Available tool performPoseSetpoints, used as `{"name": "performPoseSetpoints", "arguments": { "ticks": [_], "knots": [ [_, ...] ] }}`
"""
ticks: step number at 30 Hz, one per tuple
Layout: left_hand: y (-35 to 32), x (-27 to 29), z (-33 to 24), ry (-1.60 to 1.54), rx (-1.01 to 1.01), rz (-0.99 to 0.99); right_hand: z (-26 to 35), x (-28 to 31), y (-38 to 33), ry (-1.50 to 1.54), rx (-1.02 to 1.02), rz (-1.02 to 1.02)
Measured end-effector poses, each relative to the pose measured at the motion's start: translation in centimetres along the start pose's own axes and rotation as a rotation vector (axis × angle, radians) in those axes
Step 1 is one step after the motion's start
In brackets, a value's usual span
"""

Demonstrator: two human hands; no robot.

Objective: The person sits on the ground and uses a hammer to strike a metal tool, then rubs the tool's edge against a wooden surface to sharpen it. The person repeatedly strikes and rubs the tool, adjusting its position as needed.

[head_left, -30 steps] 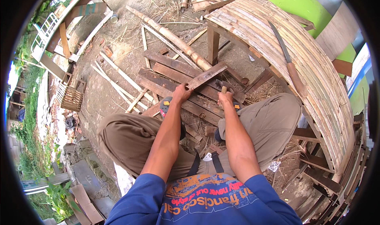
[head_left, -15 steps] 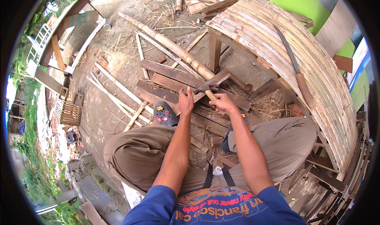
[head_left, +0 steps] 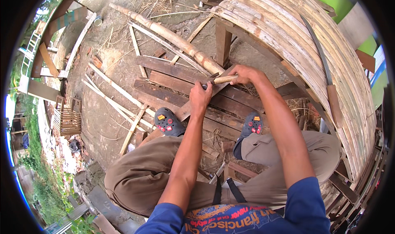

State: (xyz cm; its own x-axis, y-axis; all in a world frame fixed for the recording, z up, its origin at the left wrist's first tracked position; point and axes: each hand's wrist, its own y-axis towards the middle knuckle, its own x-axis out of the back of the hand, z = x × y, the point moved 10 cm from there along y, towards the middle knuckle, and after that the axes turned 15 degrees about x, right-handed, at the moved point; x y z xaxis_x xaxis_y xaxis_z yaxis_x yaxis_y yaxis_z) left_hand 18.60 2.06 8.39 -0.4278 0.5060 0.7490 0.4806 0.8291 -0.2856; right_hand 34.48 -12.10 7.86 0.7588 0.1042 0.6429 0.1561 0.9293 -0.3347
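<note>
My right hand (head_left: 245,74) is closed round the light wooden handle of a hammer (head_left: 224,79), which lies nearly level. At the hammer's dark head, my left hand (head_left: 200,95) is closed, with a dark round end showing between thumb and forefinger. Its other fingers are partly hidden. Both hands are over a narrow wooden board (head_left: 186,109), which slants across several dark brown planks (head_left: 166,95) on the ground. Whether a nail is under the hammer head is hidden.
A bamboo-slat bench (head_left: 284,40) stands at the right, with a long wooden-handled machete (head_left: 334,100) on it. A bamboo pole (head_left: 164,34) and thin strips (head_left: 119,94) lie on the dirt. My clog-shod feet flank the planks. A slatted wooden crate (head_left: 68,119) stands left.
My right hand has moved up and to the right, swinging the handle from pointing toward me to pointing rightward. My left hand has shifted slightly right, onto the hammer head. The view has shifted a little.
</note>
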Motion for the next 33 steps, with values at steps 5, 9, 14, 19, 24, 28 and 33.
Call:
{"name": "performPoseSetpoints", "arguments": {
  "ticks": [5,9,14,19,24,28,33],
  "knots": [
    [1.9,-1.3,-1.6,0.148,0.035,0.11,-1.9,0.6,-0.4,0.043,-0.103,0.104],
    [1.5,-1.9,-3.8,0.174,0.067,0.182,-3.5,1.6,-0.6,-0.02,-0.099,0.05],
    [1.6,-1.8,-5.5,0.314,0.113,0.266,-5.6,2.3,-1.3,-0.085,-0.21,0.078],
    [0.9,-2.3,-7.3,0.396,0.066,0.285,-7.4,1.6,-1.6,-0.05,-0.232,0.036],
    [3.6,-3.1,-5.1,0.367,0.053,0.223,-4.2,4.1,-0.8,-0.163,-0.209,-0.074],
    [2.7,-3.8,-2.9,0.363,0.13,0.285,-4.3,3.7,1.0,-0.248,-0.176,-0.035],
    [-0.6,-2.9,-3.8,0.326,0.082,0.106,-3.5,4.3,0.3,-0.261,-0.183,-0.058]
  ]
}}
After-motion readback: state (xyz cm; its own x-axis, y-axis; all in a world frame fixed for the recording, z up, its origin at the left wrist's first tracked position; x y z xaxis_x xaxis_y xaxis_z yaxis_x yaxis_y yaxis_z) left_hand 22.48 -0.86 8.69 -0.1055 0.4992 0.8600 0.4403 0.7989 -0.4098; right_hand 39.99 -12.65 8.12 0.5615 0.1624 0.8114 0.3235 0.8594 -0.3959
